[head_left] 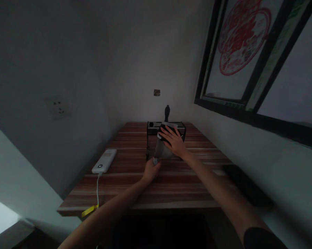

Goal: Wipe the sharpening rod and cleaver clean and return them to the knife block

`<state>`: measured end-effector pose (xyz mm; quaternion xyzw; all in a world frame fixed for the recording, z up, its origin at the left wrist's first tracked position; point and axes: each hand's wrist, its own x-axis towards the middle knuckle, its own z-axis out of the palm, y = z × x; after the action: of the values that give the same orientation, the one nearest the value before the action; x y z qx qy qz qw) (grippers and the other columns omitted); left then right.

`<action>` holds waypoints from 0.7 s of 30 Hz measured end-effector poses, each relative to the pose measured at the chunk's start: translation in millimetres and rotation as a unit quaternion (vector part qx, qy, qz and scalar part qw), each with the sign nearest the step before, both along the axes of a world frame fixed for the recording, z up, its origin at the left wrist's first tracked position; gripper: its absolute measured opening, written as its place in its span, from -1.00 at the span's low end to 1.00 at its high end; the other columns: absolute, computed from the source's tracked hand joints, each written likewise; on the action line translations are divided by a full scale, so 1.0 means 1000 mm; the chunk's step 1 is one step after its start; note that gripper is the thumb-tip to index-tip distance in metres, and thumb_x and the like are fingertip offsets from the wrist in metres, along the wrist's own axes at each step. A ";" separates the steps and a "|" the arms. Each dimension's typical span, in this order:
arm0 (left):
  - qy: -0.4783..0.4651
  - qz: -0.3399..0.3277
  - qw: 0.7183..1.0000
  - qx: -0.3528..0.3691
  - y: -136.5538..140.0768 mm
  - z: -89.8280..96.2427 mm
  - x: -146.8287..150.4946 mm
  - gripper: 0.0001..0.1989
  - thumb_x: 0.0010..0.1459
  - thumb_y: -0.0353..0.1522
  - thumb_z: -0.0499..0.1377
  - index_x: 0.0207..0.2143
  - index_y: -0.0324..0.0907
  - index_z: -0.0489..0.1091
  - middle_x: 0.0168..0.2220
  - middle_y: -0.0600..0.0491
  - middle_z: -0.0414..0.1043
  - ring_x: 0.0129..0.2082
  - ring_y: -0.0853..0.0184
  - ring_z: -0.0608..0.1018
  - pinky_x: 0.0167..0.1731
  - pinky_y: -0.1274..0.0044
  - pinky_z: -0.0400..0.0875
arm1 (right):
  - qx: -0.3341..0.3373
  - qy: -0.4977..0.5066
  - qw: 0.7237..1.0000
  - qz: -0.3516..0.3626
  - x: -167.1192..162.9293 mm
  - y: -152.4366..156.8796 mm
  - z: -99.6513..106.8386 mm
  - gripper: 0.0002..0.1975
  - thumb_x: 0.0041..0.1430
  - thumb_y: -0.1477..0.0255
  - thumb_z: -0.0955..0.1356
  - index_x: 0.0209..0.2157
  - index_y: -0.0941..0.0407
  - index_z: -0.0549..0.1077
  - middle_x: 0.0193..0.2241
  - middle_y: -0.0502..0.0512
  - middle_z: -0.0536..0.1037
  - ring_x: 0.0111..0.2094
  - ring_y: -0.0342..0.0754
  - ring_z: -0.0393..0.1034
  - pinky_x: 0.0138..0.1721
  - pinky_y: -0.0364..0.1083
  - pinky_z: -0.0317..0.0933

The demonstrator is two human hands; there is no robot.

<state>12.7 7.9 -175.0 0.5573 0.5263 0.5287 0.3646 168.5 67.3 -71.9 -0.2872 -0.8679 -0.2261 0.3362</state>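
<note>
Pale packet [162, 150], one: tilted between the hands. Black rack [153, 131]: just beyond them. Right hand [174, 141]: fingers spread over the packet's dark upper end. Left hand [151, 169]: pinching its lower corner, near the surface [125, 195]. Step, apparently: steadying; next move likely calls for a firm left pinch.

Striped table [179, 185] — rack [153, 131], power bank [106, 159]
</note>
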 end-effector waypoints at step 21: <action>-0.004 -0.003 1.000 -0.012 -0.003 0.002 0.001 -0.89 -0.06 -0.34 0.10 -0.54 -0.20 0.24 -0.72 0.25 0.15 -0.75 0.52 0.18 -0.71 0.67 0.06 | 0.010 0.023 0.999 -0.023 -0.003 0.010 0.020 -0.52 0.26 0.40 0.15 0.21 0.01 0.07 0.24 -0.02 0.05 0.28 -0.03 -0.25 0.23 0.19 -0.33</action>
<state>13.9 5.3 -173.3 0.5523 0.5291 0.5237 0.3752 165.4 77.3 -52.2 -0.3092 -0.8506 -0.2358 0.3538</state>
